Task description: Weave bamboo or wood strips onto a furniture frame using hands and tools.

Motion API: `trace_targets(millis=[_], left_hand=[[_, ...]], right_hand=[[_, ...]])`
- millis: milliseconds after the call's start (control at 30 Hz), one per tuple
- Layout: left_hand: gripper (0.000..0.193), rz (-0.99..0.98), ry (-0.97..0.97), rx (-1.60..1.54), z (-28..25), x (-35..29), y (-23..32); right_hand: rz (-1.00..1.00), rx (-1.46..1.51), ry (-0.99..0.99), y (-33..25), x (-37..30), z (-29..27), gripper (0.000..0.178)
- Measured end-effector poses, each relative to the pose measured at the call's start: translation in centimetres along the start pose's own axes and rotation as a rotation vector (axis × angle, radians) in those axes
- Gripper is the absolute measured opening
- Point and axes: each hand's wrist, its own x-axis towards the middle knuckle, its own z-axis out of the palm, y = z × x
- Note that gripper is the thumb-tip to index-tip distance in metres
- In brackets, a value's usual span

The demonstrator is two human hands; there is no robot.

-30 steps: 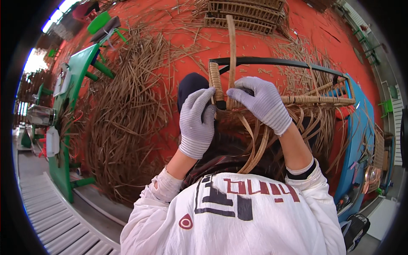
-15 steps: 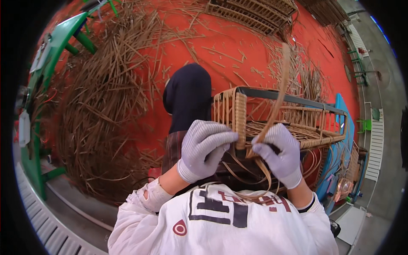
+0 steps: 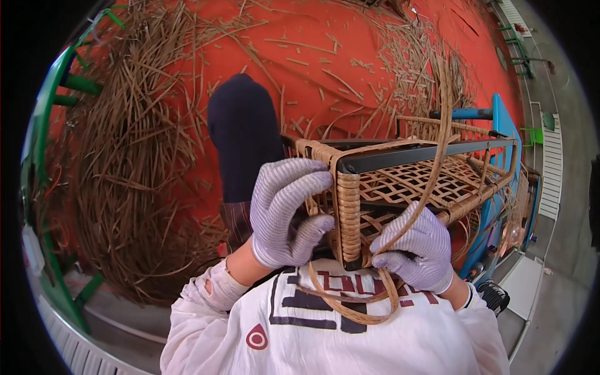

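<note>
A woven wicker frame [image 3: 349, 212] with black metal bars stands tilted before my lap, its wrapped corner post toward me. My left hand [image 3: 287, 209], in a pale striped glove, curls against the left side of this post, thumb and fingertips on it. What lies under the fingertips is partly hidden. My right hand [image 3: 420, 247], gloved alike, is closed on a long brown rattan strip [image 3: 431, 187] just right of the post's lower end. One length of the strip rises past the black top bar; a loop of it hangs in front of my white shirt.
Heaps of brown strips [image 3: 125, 162] cover the red floor sheet [image 3: 300, 81] on the left, with more scraps at the far right. A green table [image 3: 47, 119] borders the left edge. A blue panel [image 3: 505, 122] stands right behind the frame. My dark-clad knee [image 3: 244, 125] is left of it.
The frame's near corner has tipped up and come closer, so the woven seat shows more. Both hands have stayed beside the post, and the strip has swung slightly right. My view has shifted.
</note>
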Motion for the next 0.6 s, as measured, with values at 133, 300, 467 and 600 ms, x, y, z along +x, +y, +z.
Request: trace_targets(millis=[133, 300, 467, 600], left_hand=[[0.046, 0.008, -0.01, -0.034, 0.34, -0.6, -0.11], [0.046, 0.019, 0.008, -0.056, 0.46, -0.73, -0.33], [0.044, 0.001, 0.009, -0.046, 0.47, -0.52, -0.23], [0.037, -0.056, 0.021, -0.039, 0.55, -0.6, 0.61]], right_hand=[[-0.017, -0.016, -0.025, 0.21, 0.31, -0.1, 0.024], [-0.031, -0.015, -0.027, 0.32, 0.62, -0.05, 0.024], [0.006, 0.006, -0.016, 0.27, 0.72, 0.01, 0.022], [-0.018, 0.009, -0.004, 0.2, 0.59, 0.01, 0.021]])
